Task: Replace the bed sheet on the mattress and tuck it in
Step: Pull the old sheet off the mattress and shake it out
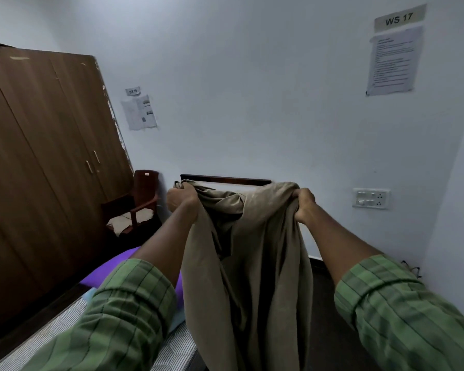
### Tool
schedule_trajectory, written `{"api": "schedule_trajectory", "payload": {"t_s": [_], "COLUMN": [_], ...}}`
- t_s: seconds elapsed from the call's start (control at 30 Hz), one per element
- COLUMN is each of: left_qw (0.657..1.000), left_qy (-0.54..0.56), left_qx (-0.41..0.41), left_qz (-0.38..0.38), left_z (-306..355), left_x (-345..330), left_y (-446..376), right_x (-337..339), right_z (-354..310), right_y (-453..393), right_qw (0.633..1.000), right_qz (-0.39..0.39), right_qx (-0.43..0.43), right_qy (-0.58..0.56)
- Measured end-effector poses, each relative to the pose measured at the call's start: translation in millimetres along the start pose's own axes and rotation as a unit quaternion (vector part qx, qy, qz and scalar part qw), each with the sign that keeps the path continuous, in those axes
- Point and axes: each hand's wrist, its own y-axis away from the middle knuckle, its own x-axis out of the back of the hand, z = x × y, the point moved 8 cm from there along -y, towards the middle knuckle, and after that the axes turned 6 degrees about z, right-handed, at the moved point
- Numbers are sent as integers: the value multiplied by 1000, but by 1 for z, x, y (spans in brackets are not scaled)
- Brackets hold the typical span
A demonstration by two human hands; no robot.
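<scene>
**Sheet held up, not yet spread**

Head view: we hold the beige bed sheet (248,253) in the air at the centre, bunched. Our left hand (184,198) at 10 o'clock and right hand (303,203) at 2 o'clock each close their fingers tight on its top edge. The striped mattress (65,325) lies bare at 7 o'clock. The risk, we judge: the twisted folds may open unevenly, or the hanging end may drag on the floor. The cloth looks soft, thin, heavily creased.

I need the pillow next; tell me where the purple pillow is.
Head view, lower left: the purple pillow lies on the striped mattress, partly hidden behind the left forearm, below the chair.
</scene>
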Motion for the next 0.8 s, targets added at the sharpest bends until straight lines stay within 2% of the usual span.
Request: {"api": "schedule_trajectory", "payload": {"t_s": [0.07,0.1,0.2,0.27,0.3,0.33,0.37,0.4,0.43,0.47,0.5,0.53,0.6,0.67,0.73,0.8], "left_qw": [1000,999,992,976,969,966,965,965,964,961,952,937,886,824,779,740], "left_qy": [-15,-22,-83,-140,-160,-177,-196,-214,-226,-240,-260,-288,-363,-442,-493,-531], "left_qx": [-14,-20,-65,-90,-93,-94,-96,-97,-102,-114,-140,-173,-244,-298,-344,-386], "left_qz": [-10,-18,-76,-142,-162,-163,-145,-118,-91,-77,-76,-94,-151,-192,-180,-143], "left_z": [-1,-1,1,-2,-5,-7,-8,-10,-11,-11,-9,-7,-7,-12,-15,-16], "left_x": [-2,-2,-8,-16,-18,-17,-14,-9,-7,-6,-8,-12,-27,-37,-40,-40], "left_y": [0,0,-1,-7,-10,-13,-18,-21,-23,-22,-20,-17,-10,-1,3,5], "right_x": [-13,-15,-8,0,1,1,5,20,45,60,59,47,20,11,5,1], "right_z": [4,6,14,7,2,-4,-18,-39,-60,-70,-73,-69,-52,-41,-32,-16], "right_y": [9,13,25,25,22,13,-5,-20,-25,-19,-16,-20,-37,-38,-36,-20], "right_qw": [991,979,906,865,860,874,910,936,921,897,885,883,879,902,910,903], "right_qz": [-122,-175,-317,-361,-354,-312,-213,-48,142,253,273,226,79,-18,-87,-177], "right_qx": [-45,-63,-131,-126,-94,-60,2,94,176,217,236,247,251,222,180,92], "right_qy": [35,87,249,324,355,367,355,337,316,290,294,328,398,370,363,381]}}
